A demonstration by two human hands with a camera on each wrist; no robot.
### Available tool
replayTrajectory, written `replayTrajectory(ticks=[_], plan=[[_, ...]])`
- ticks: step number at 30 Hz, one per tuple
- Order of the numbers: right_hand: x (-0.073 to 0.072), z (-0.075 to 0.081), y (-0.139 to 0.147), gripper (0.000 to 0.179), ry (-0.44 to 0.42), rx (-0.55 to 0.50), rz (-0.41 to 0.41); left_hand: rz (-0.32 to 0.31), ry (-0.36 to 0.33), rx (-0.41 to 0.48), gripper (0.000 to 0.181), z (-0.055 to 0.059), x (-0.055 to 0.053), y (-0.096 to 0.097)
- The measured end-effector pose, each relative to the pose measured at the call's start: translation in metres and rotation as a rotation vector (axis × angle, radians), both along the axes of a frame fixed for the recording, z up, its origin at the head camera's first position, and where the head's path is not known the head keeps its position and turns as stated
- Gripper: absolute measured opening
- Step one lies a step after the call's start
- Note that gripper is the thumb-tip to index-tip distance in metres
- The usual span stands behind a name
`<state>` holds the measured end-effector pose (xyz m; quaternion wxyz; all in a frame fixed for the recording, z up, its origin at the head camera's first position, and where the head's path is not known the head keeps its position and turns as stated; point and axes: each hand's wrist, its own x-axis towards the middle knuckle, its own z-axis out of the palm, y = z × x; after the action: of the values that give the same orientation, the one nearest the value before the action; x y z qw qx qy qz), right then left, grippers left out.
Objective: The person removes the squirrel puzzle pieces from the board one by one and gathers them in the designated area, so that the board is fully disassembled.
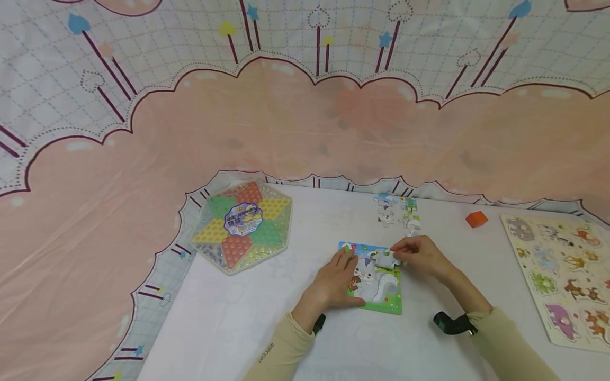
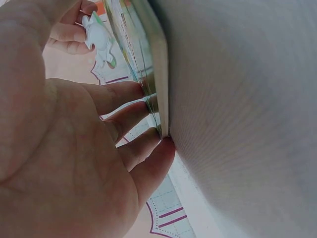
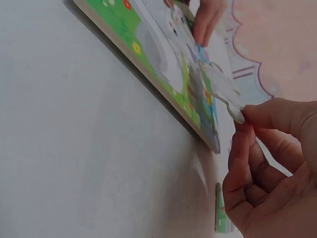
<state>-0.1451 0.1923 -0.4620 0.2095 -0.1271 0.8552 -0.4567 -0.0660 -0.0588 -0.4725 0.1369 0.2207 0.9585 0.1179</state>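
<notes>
Head: left hand, fingers spread wide, rests on puzzle board on worktop. Right hand pinches puzzle piece over board's far right part. Loose pieces lie beyond. Left wrist: fairly straight fingers touch board edge. Right wrist: piece tilted between thumb and fingers; contact with board, cannot tell.

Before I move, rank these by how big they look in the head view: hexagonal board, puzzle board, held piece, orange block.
Hexagonal board
Puzzle board
Held piece, partly hidden
Orange block, smallest
</notes>
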Motion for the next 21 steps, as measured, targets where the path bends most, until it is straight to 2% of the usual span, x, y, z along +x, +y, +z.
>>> replayTrajectory(ticks=[12, 21], plan=[[-0.026, 0.01, 0.006, 0.027, 0.007, -0.033, -0.044, 0.001, 0.013, -0.007, 0.099, 0.001, 0.001, -0.002], [-0.041, 0.011, 0.006, 0.028, 0.018, 0.017, -0.065, -0.005, 0.008, 0.0, 0.098, 0.001, 0.001, -0.002]])
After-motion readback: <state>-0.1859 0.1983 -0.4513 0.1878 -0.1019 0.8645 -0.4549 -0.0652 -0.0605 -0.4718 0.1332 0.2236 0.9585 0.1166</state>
